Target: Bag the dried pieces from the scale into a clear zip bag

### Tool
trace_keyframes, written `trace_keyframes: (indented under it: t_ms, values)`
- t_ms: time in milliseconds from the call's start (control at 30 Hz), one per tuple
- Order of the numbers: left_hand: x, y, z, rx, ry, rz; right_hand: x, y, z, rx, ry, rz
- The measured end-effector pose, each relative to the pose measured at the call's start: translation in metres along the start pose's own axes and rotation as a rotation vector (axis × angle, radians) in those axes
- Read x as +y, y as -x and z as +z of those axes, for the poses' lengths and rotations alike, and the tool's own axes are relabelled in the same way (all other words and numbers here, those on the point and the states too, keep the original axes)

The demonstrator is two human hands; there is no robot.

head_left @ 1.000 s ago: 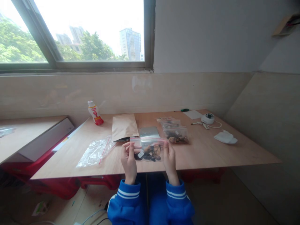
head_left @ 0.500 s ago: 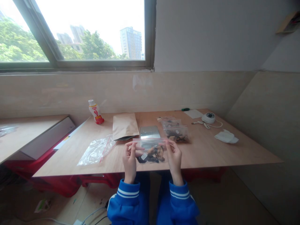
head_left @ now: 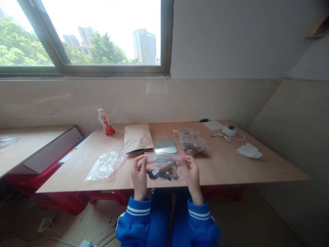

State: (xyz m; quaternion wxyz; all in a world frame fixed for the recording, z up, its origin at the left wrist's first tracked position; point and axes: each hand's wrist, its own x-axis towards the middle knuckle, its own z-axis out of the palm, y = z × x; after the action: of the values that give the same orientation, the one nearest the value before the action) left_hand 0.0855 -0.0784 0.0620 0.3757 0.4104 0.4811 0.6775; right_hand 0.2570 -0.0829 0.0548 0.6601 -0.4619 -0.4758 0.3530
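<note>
Between my hands hangs a clear zip bag with dark and tan dried pieces and a small white packet inside. My left hand pinches its upper left corner, and my right hand pinches the upper right one. The bag is above the table's near edge. Just beyond it lies a flat scale with a silvery top, partly hidden by the bag. Several similar filled zip bags lie in a row to the right of the scale. On its left is a brown paper pouch with its mouth facing me.
Empty clear plastic bags lie at the left of the wooden table. A red and white bottle stands behind them. Toward the right are a white dome camera with its cable, a crumpled white tissue and a green-handled tool.
My hands have moved slightly apart, drawing the bag's top edge wider. The left hand shifted a little left. The bag stays held at both corners.
</note>
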Motion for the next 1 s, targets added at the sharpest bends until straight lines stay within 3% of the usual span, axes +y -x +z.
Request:
trace_keyframes:
  t_ms: [267,500,800,1000]
  values:
    - [-0.001,-0.005,-0.003,0.237,0.025,0.230,0.003,-0.002,-0.004,-0.105,0.018,-0.042]
    - [-0.006,-0.004,-0.001,0.241,0.127,0.136,0.013,-0.002,-0.005,-0.137,-0.069,0.047]
    - [-0.005,-0.004,0.000,0.160,0.151,0.028,0.008,-0.001,0.000,0.014,-0.003,-0.027]
    - [-0.004,-0.003,-0.002,0.124,0.157,-0.019,0.006,0.000,-0.011,-0.030,0.016,0.009]
